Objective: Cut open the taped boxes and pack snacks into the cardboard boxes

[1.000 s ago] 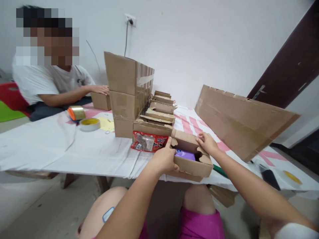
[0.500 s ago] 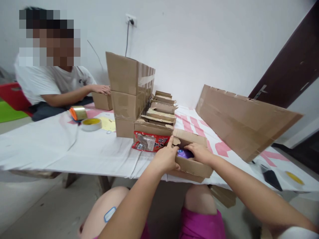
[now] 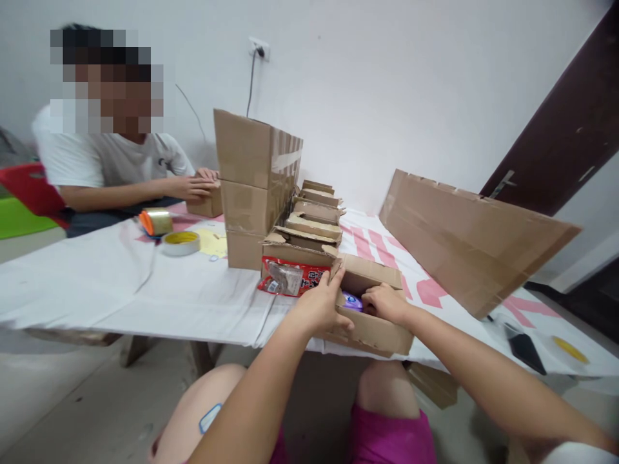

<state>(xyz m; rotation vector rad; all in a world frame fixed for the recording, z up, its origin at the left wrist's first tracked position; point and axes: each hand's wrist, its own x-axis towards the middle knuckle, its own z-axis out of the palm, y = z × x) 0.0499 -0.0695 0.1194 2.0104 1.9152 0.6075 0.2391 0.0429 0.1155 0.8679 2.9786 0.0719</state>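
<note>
A small open cardboard box (image 3: 374,330) sits at the table's near edge with a purple item (image 3: 351,301) inside. My left hand (image 3: 319,308) grips the box's left wall, thumb over the front rim and index finger raised along the left flap. My right hand (image 3: 387,303) reaches into the box over the front wall, its fingers curled down beside the purple item; whether it holds anything is hidden. A red snack packet (image 3: 289,278) lies just left of the box.
Stacked taped cartons (image 3: 251,187) and a row of small open boxes (image 3: 314,222) stand behind. A long flat cardboard sheet (image 3: 464,235) leans at right. Tape rolls (image 3: 180,242) lie at left. Another person (image 3: 120,174) handles a small box (image 3: 207,205) across the table.
My right hand moved from the box's right flap down into the box beside the purple item. The other person brought both hands onto their small box. The view shifted slightly.
</note>
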